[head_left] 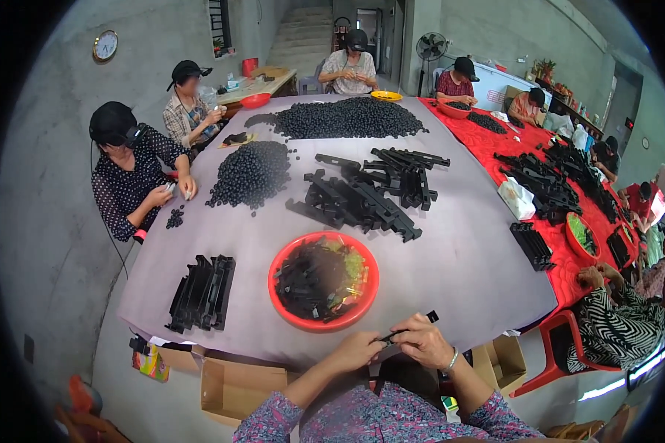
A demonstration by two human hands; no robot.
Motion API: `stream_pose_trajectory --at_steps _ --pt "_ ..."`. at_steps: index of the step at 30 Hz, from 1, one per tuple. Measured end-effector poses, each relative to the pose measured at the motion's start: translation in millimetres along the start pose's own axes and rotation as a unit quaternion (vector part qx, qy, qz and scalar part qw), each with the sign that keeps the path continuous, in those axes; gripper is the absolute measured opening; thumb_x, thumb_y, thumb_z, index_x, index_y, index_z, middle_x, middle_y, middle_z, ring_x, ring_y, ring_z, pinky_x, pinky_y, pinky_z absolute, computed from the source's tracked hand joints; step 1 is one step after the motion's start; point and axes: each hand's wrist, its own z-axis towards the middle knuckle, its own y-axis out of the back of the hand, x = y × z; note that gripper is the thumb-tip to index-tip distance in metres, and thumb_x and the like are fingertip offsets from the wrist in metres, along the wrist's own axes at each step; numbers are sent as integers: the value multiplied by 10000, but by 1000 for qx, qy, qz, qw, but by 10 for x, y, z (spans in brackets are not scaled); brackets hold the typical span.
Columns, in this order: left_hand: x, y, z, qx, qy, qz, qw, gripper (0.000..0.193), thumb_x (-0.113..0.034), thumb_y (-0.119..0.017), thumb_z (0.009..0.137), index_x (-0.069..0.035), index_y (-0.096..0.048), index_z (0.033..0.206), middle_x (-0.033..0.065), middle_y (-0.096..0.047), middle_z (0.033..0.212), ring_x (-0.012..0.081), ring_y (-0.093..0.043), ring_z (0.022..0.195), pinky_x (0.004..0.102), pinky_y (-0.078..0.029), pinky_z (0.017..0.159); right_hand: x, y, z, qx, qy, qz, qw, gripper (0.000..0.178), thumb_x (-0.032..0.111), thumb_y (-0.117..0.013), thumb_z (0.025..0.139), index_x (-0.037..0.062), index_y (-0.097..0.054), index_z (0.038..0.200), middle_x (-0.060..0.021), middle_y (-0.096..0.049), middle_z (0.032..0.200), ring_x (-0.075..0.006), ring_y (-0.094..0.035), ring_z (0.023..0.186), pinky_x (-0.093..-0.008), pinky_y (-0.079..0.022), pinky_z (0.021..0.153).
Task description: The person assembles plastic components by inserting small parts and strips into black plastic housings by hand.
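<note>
At the table's near edge, my left hand (353, 350) and my right hand (424, 344) are both closed on one narrow black plastic bar (432, 317). Its far end sticks out past my right fingers, and a short stretch shows between the hands; my fingers cover the rest. Just beyond them sits a red plastic basin (374, 292) holding small black parts and yellow-green translucent pieces. To its left lies a neat row of black plastic bars (202, 293). Farther back is a loose, crisscrossed heap of similar black bars (362, 199).
Small black round parts form a pile (250, 173) at left and a larger heap (347, 118) at the far end. Cardboard boxes (240, 384) stand below the near edge. Several people sit around; a red-covered table (561, 277) with more bars and a red chair (554, 347) stand right.
</note>
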Motion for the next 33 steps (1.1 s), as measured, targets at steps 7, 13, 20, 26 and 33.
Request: stream_pose_trajectory --at_steps 7,13,20,26,33 --pt "142 -141 -57 -23 -21 -46 998 251 -235 -532 945 -16 -618 859 49 -627 690 138 -598 597 309 -480 560 78 -28 -91 1 13 -24 1000 115 24 -668 753 56 -667 864 -96 -652 1046 -285 -593 979 -433 -442 899" --pt "6 4 -65 -21 2 -47 999 253 -218 -534 928 3 -632 856 95 -623 689 195 -614 636 337 -483 599 105 30 72 -13 10 -18 1000 106 6 -637 756 43 -658 853 -87 -658 1011 -294 -600 943 -421 -458 898" --pt "-34 60 5 5 55 -65 996 299 -248 -526 905 28 -633 864 129 -641 678 240 -625 636 361 -481 626 -34 -106 30 -24 -47 18 998 150 14 -686 725 52 -699 869 -49 -669 1030 -257 -588 896 -363 -495 827" --pt "-18 32 -52 4 67 -66 996 293 -238 -517 894 41 -596 846 158 -602 657 246 -611 621 381 -456 602 0 -190 -21 -34 -50 22 998 173 -2 -685 705 62 -701 865 -35 -670 1025 -250 -589 898 -359 -495 824" --pt "2 67 -45 27 34 -16 999 216 -190 -541 972 14 -608 995 7 -560 693 62 -501 605 239 -435 563 1 -179 -5 -48 -40 6 998 197 -7 -700 675 67 -696 857 -29 -666 1016 -244 -589 897 -363 -490 816"
